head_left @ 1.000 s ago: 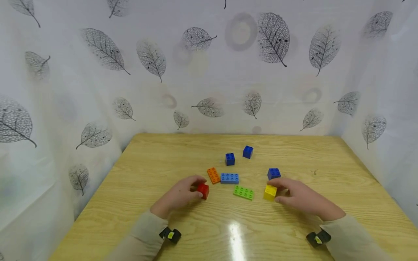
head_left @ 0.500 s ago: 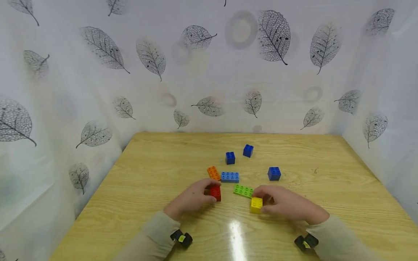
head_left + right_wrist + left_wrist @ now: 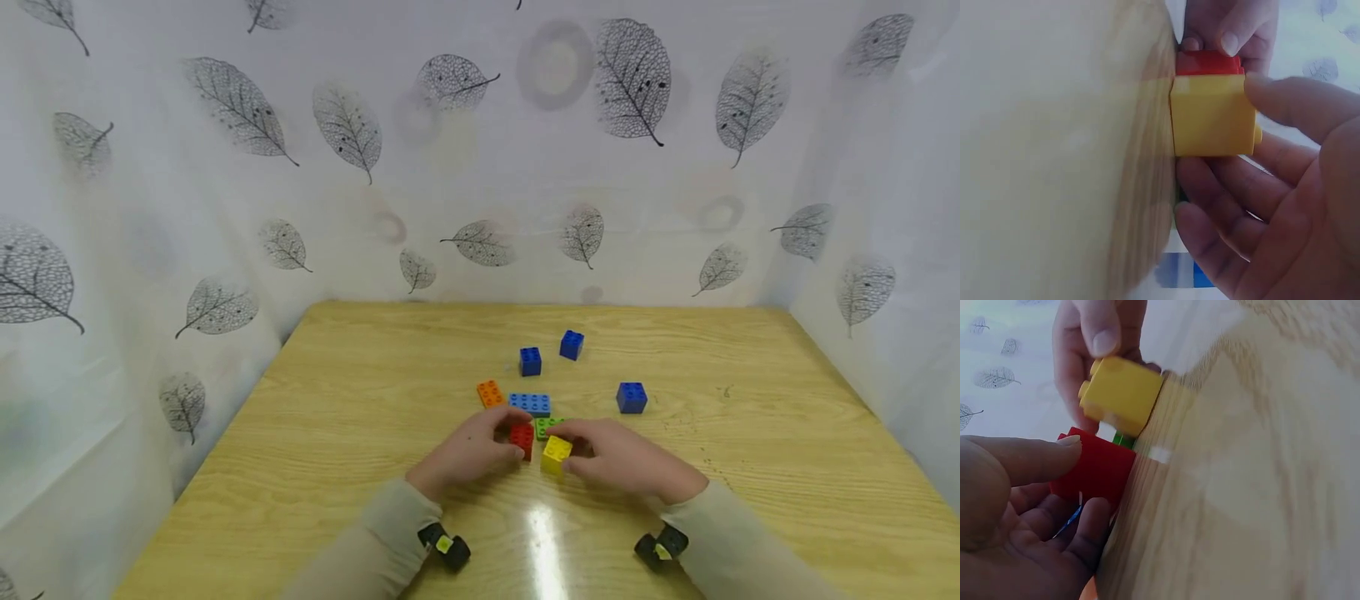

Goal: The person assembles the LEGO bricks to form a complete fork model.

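Note:
My left hand (image 3: 474, 450) pinches a red toy brick (image 3: 522, 442) between thumb and fingers, low at the table's surface. Just to its right, my right hand (image 3: 618, 457) grips a yellow toy brick (image 3: 557, 455) the same way. A narrow gap separates the two bricks in the head view. Both stand with studs up. Behind them lies a flat green brick (image 3: 547, 427), partly hidden by the right hand's fingers. In the left wrist view the yellow brick (image 3: 1121, 395) stands beyond the red brick (image 3: 1097, 467).
A flat light-blue brick (image 3: 529, 405) and a flat orange brick (image 3: 490, 393) lie behind the hands. Further off are dark blue bricks, one at centre (image 3: 530, 362), another behind it (image 3: 572, 344), a third at right (image 3: 632, 397). A leaf-patterned curtain (image 3: 510, 167) surrounds the wooden table (image 3: 360, 358).
My left hand has brought the red brick to the right. My right hand has carried the yellow brick leftward, away from the right-hand blue brick. The two bricks now stand close together.

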`<state>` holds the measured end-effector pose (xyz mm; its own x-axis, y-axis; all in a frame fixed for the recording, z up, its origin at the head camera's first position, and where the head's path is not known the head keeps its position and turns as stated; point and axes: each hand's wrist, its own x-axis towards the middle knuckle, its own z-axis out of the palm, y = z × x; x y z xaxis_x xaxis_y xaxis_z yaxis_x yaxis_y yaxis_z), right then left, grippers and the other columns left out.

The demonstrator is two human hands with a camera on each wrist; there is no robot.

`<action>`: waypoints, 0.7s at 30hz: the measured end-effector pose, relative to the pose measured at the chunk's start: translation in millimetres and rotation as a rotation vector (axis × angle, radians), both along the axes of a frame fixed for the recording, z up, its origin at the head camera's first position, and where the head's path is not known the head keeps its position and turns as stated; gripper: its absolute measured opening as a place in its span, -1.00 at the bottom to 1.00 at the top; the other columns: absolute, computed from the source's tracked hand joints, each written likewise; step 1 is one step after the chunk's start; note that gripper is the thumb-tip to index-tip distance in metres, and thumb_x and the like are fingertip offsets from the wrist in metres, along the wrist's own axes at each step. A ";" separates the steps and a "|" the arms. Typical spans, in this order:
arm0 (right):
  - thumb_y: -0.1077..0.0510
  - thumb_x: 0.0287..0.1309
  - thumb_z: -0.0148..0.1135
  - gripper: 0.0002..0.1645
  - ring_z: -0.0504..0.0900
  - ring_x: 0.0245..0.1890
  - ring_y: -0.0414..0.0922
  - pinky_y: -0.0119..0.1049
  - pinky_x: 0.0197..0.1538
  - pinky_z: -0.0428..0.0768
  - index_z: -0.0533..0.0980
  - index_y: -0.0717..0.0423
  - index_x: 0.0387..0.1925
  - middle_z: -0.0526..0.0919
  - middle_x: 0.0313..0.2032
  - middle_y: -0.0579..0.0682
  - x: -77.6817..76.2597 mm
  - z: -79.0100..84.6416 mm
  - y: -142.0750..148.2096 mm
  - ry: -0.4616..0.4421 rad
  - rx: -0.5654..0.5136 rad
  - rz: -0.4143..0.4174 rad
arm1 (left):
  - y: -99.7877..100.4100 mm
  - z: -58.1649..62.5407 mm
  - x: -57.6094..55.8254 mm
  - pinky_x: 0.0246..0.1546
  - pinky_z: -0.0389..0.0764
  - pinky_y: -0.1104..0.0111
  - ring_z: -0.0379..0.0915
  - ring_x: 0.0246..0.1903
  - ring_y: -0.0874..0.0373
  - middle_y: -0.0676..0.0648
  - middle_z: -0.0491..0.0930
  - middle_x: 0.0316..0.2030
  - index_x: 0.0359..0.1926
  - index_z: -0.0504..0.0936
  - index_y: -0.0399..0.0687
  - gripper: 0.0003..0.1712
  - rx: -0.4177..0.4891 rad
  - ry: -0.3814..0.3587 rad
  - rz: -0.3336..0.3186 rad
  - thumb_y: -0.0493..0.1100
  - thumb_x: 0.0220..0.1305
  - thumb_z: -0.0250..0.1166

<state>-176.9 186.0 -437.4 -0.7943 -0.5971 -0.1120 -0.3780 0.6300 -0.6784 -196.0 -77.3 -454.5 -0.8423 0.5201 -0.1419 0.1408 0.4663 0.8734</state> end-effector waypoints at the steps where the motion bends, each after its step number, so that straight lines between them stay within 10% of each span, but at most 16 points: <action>1: -0.03 0.36 0.28 -0.42 0.59 -0.22 -0.29 -0.28 -0.18 0.59 0.47 -0.04 0.36 0.65 -0.09 -0.32 -1.1 -0.9 -0.5 0.003 -0.005 -0.013 | 1.8 -1.1 -0.5 0.14 0.49 0.15 0.46 0.06 0.21 0.17 0.53 0.14 0.28 0.52 0.17 -0.47 0.019 -0.010 0.000 -0.11 0.31 0.38; 21: 0.17 0.40 0.20 -0.42 0.58 -0.01 -0.10 -0.28 -0.07 0.64 0.39 0.04 0.41 0.53 0.26 0.00 -6.1 0.5 -9.5 0.105 -0.252 -0.117 | 2.8 -10.0 0.0 0.15 0.48 0.12 0.47 0.07 0.18 0.16 0.58 0.06 0.16 0.59 0.17 -0.60 0.121 -0.033 0.038 -0.11 0.32 0.40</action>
